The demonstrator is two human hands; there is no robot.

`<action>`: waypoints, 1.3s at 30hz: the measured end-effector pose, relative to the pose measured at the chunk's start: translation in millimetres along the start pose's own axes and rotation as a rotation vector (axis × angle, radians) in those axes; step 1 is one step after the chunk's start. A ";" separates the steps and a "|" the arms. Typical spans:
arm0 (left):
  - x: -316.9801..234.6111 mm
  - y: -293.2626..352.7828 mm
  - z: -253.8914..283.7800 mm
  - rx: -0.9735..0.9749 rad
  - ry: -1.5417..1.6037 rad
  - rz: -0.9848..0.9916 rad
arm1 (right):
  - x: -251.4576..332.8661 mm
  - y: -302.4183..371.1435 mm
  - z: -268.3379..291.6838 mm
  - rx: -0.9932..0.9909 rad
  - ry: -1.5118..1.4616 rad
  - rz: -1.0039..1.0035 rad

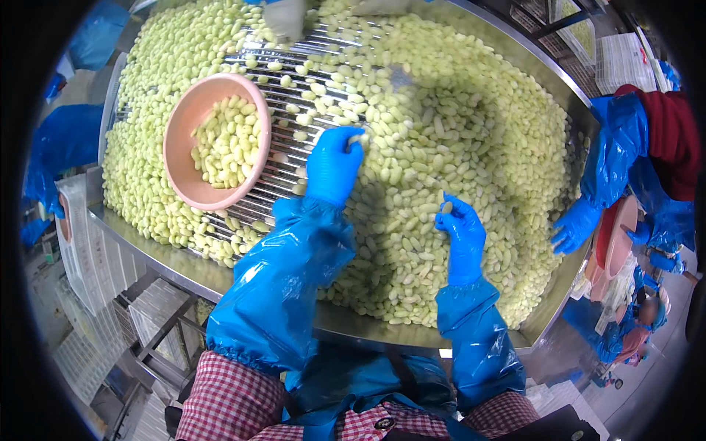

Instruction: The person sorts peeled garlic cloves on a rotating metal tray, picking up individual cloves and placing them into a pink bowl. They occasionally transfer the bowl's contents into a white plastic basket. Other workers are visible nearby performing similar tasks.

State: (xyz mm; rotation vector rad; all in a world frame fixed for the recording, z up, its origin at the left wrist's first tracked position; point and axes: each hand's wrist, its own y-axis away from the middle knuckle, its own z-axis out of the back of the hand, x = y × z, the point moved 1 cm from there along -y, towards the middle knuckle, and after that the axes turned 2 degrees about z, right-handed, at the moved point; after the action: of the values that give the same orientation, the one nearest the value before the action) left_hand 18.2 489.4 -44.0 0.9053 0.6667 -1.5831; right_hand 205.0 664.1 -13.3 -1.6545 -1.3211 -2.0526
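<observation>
Small pale green oval fruits (pixel 456 140), much like peeled grapes, lie in a thick layer over a slatted metal sorting table (pixel 285 103). My left hand (pixel 334 167), in a blue glove, is closed in a pinch on one oval fruit (pixel 359 139) above the middle of the table. Farther right and nearer to me, my right hand (pixel 463 237), also blue-gloved, pinches another oval fruit (pixel 446 208) between thumb and fingertips. To the left of my left hand stands a pink plastic bowl (pixel 174 158), partly filled with yellower fruits (pixel 232 143).
A raised metal rim (pixel 382 331) borders the table. At the right edge is a co-worker's blue-gloved hand (pixel 577 224), with a pink basin (pixel 624 235) beyond it. White crates (pixel 158 312) are stacked at lower left, and more crates (pixel 624 62) stand at upper right.
</observation>
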 end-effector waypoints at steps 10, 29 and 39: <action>-14.7 126.5 50.6 0.423 1.841 1.212 | 30.8 8.8 -44.5 0.146 0.515 0.530; -28.5 115.8 71.4 0.038 0.917 0.668 | 5.4 -103.1 -65.5 0.328 1.165 0.637; 2.5 137.2 79.0 -0.053 0.974 0.758 | 24.1 -88.2 -63.6 0.226 0.938 0.486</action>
State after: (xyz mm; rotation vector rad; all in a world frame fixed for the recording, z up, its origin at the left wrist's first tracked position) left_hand 136.6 395.9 4.1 1.6541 0.8623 -0.3864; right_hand 96.9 678.3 -36.2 -0.6343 -0.6877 -1.8686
